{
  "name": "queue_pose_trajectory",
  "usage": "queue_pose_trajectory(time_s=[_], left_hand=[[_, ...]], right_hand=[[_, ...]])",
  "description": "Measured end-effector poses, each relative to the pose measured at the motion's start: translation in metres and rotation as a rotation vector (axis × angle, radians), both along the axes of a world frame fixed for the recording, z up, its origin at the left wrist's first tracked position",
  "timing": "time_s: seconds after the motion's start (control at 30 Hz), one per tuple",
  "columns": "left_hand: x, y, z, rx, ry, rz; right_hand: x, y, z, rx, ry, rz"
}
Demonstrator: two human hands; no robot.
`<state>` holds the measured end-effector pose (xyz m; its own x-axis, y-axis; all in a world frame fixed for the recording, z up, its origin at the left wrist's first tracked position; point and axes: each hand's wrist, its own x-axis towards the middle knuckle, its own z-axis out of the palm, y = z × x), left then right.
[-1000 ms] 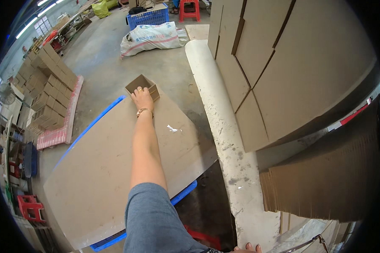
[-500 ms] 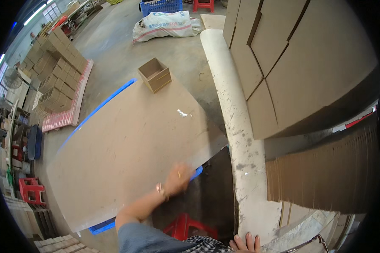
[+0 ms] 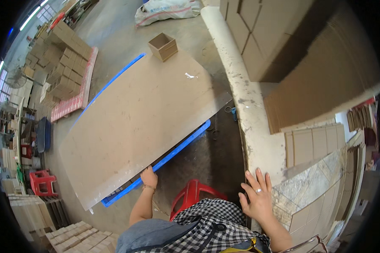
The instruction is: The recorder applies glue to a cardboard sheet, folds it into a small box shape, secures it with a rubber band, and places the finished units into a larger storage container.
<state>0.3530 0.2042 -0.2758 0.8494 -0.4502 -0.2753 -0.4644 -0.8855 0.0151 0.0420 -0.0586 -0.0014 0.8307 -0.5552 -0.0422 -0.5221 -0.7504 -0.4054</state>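
A large brown board [image 3: 135,114] lies across a blue plastic crate [image 3: 181,147], whose near rim shows below the board's edge. My left hand [image 3: 149,178] is closed at this near edge and appears to grip the board; the fingertips are partly hidden. A small open cardboard box [image 3: 163,47] stands at the board's far end, and a white scrap [image 3: 191,76] lies to its right. My right hand [image 3: 258,195], with a ring on one finger, has its fingers spread over the edge of the long white ledge [image 3: 257,147] and holds nothing.
Below the board stands a red stool [image 3: 192,189], close to my body. Brown cartons [image 3: 261,38] and a corrugated cardboard sheet [image 3: 321,80] rise on the right. Stacked boxes sit on a pallet [image 3: 71,109] at the far left, with another red stool [image 3: 43,183] nearer.
My left hand has moved left and nearer along the board's edge. More of my right hand now shows on the ledge. The view has shifted, uncovering more of the crate's rim.
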Motion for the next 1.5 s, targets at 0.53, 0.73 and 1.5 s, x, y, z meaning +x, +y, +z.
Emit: queue_pose_trajectory(time_s=[0.53,0.73,1.5], left_hand=[[-0.048,0.045,0.005,-0.019,0.172,-0.115],[-0.116,0.086,0.016,0.106,0.275,-0.194],[-0.134,0.177,-0.005,0.177,0.445,-0.043]], right_hand=[[-0.019,0.003,-0.008,0.017,-0.369,-0.002],[-0.022,0.005,-0.015,0.013,-0.383,-0.001],[-0.027,0.009,-0.019,-0.129,-0.351,0.029]])
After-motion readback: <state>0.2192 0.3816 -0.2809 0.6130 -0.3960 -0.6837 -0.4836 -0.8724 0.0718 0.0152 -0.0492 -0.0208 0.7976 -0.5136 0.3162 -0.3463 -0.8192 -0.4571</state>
